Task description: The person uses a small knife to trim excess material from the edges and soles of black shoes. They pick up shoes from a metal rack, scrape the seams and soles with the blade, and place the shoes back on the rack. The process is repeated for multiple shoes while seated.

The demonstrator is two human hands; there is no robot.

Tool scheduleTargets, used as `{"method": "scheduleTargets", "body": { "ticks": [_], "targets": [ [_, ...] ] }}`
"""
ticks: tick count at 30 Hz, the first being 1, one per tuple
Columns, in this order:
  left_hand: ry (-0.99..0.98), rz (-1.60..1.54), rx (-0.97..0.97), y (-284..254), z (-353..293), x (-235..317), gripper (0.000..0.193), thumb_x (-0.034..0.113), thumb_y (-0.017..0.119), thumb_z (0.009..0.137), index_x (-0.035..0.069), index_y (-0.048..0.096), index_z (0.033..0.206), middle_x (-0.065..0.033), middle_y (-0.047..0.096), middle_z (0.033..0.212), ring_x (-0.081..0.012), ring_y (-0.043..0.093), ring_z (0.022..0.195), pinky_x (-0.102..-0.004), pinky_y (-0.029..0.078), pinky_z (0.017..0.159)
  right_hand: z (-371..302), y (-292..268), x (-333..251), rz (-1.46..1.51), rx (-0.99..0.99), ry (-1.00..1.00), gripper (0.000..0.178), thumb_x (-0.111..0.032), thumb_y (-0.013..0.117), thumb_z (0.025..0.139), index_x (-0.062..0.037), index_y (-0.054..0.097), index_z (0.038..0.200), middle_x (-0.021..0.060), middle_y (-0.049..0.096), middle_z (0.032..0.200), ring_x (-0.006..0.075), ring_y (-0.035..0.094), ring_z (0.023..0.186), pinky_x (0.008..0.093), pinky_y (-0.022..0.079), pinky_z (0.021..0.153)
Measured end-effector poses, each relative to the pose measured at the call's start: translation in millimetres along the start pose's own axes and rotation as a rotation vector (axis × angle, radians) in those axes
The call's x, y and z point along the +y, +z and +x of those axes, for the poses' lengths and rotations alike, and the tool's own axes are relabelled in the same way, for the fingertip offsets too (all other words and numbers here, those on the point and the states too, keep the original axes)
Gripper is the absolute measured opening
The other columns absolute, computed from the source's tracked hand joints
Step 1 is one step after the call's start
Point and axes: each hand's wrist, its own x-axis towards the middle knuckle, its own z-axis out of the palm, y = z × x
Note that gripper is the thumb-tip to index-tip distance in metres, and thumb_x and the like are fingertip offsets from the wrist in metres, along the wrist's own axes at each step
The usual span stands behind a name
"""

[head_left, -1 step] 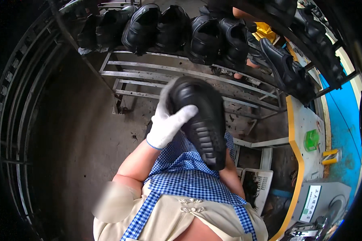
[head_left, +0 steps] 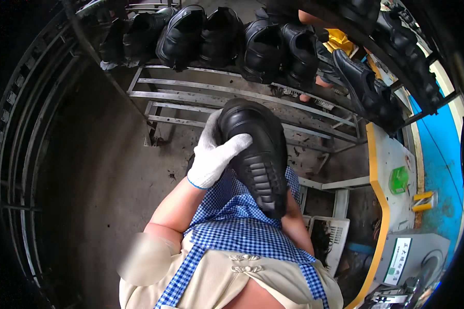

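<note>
A black shoe point(head_left: 260, 154) with a rounded toe and ridged bands across its upper is held up in front of my apron, toe end away from me. My left hand point(head_left: 214, 157), in a white knitted glove with a blue cuff edge, grips the shoe's left side near the toe. Its thumb lies across the upper; the other fingers go behind the edge. My right forearm point(head_left: 296, 229) rises to the heel end, but the shoe hides my right hand and its fingers.
Beyond the shoe, a metal rack point(head_left: 191, 98) carries a row of black shoes point(head_left: 263, 49). A yellow-edged workbench point(head_left: 379, 193) stands to the right, with a green container point(head_left: 398, 180) and a grey machine point(head_left: 412, 257). A white basket point(head_left: 340, 232) sits low beside it. Part of another person shows behind the rack.
</note>
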Motion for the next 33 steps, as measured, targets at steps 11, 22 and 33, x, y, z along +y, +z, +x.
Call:
{"method": "scheduleTargets", "body": {
  "ticks": [11,22,33],
  "targets": [
    [0.077,0.595,-0.639,1.8,13.1,18.1,0.076,0.04,0.089,0.064,-0.004,0.063,0.122,-0.0156,0.07,0.109,-0.0238,0.067,0.102,-0.036,0.052,0.092,6.0,123.2,-164.8,-1.503,-0.201,-1.071,0.03,0.002,0.078,0.072,-0.0048,0.073,0.101,0.0062,0.065,0.084,0.0171,0.064,0.063,0.0275,0.05,0.052],
    [0.256,0.823,-0.805,12.7,9.4,1.8,0.07,0.05,0.082,0.071,0.001,0.065,0.118,-0.0206,0.07,0.1,-0.0372,0.069,0.091,-0.0404,0.055,0.081,-4.5,147.7,-188.5,-2.158,-0.546,-0.721,0.018,-0.014,0.071,0.073,-0.0051,0.058,0.081,0.0055,0.053,0.078,0.0198,0.064,0.065,0.033,0.052,0.053],
    [0.005,0.59,-0.842,15.6,8.7,-3.9,0.067,0.039,0.089,0.066,0.001,0.067,0.116,-0.0144,0.072,0.101,-0.0246,0.07,0.092,-0.0353,0.054,0.084,9.0,108.6,-184.4,-1.489,-0.475,-0.535,0.029,-0.014,0.076,0.061,-0.0077,0.052,0.076,0.0066,0.054,0.074,0.0256,0.061,0.062,0.0378,0.045,0.053]
  ]
}}
